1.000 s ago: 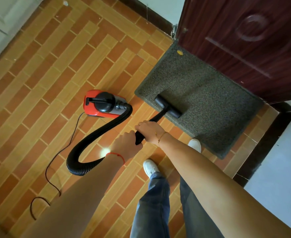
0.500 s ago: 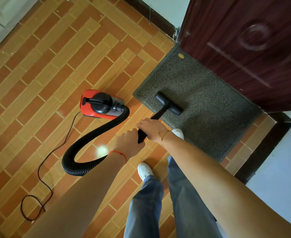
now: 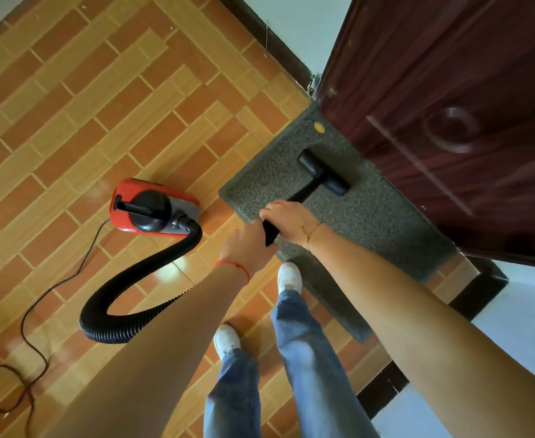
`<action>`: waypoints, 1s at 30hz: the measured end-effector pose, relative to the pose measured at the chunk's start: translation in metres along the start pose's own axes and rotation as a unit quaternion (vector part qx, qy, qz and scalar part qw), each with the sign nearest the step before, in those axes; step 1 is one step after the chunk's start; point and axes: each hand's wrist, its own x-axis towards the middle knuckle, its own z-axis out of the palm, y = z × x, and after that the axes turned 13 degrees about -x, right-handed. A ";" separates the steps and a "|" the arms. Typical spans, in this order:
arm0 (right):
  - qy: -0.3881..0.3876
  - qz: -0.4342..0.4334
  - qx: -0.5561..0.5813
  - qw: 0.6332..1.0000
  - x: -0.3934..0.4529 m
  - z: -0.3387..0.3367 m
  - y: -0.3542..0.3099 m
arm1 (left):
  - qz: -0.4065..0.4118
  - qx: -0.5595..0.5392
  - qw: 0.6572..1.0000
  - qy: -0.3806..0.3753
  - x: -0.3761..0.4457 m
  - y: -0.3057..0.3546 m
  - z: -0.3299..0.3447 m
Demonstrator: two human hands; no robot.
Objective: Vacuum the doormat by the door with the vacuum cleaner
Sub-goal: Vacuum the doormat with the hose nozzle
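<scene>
Presently: doormat [image 3: 373, 216], grey speckled, flat on tiled floor [image 3: 70, 121], far long edge against dark door [image 3: 449, 105]; long axis runs 10-to-4 o'clock. Small yellow spot [image 3: 319, 128] near its 11 o'clock corner. Nozzle head [image 3: 323, 172] on mat, at 1 o'clock from hands, close to door. Wand [image 3: 301, 197] points 1 o'clock. Right hand [image 3: 288, 219] nearer nozzle, fingers wrapped round wand; left hand [image 3: 247, 248] just behind, gripping same wand. Red vacuum cleaner [image 3: 152, 207] at 9 o'clock, hose [image 3: 133, 292] looping back, cord [image 3: 38, 311] trailing 7 o'clock. Unswept stretch judged toward 4 o'clock
</scene>
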 end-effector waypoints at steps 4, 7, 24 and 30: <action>0.002 -0.007 -0.012 1.000 0.010 -0.008 0.050 | -0.011 -0.031 0.999 -0.001 0.038 0.033 -0.007; 0.001 -0.006 -0.012 1.000 0.016 -0.015 0.082 | -0.011 -0.030 1.000 -0.001 0.062 0.055 -0.014; 0.004 -0.002 0.025 1.000 0.046 -0.040 0.093 | -0.040 -0.009 0.999 -0.028 0.079 0.063 -0.065; -0.004 -0.011 0.051 0.999 0.053 -0.044 0.039 | -0.041 0.007 0.999 -0.033 0.046 0.022 -0.078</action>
